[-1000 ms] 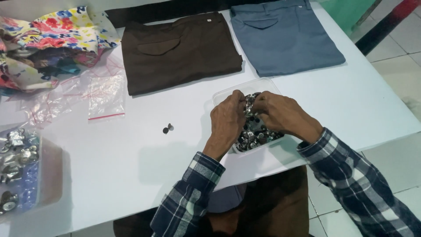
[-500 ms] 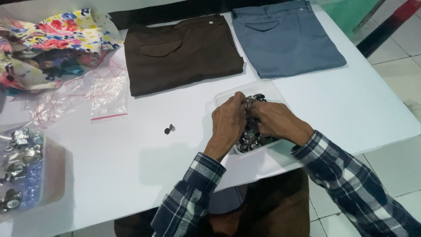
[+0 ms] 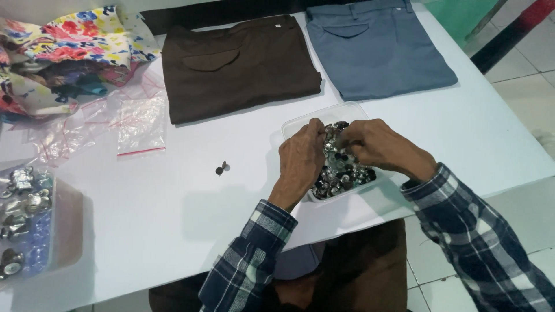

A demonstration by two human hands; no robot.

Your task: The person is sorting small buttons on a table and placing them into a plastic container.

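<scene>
Both hands work inside a shallow clear plastic rectangular tub [image 3: 300, 122] heaped with small shiny metal buttons [image 3: 341, 173], which sits close to the near edge of the white bench [image 3: 173, 231], towards its right end, where the forearms can rest and the fingers reach in without stretching. The left hand [image 3: 302, 159] lies over the tub's left half with its fingers curled down into the heap; the right hand [image 3: 373, 144] comes in from the right, fingertips pinched together against those of the left, so each grip looks closed on a button or two, though the pieces themselves are too small to make out. The tub's long axis runs slantwise, from the near edge up and away towards the far left. A loose pair of dark metal buttons [image 3: 222, 169] lies apart on the bare bench to the left, set aside from the heap. Folded brown trousers [image 3: 237, 69] and folded grey-blue trousers [image 3: 376, 49] lie flat along the far edge, waistbands away from the person.
</scene>
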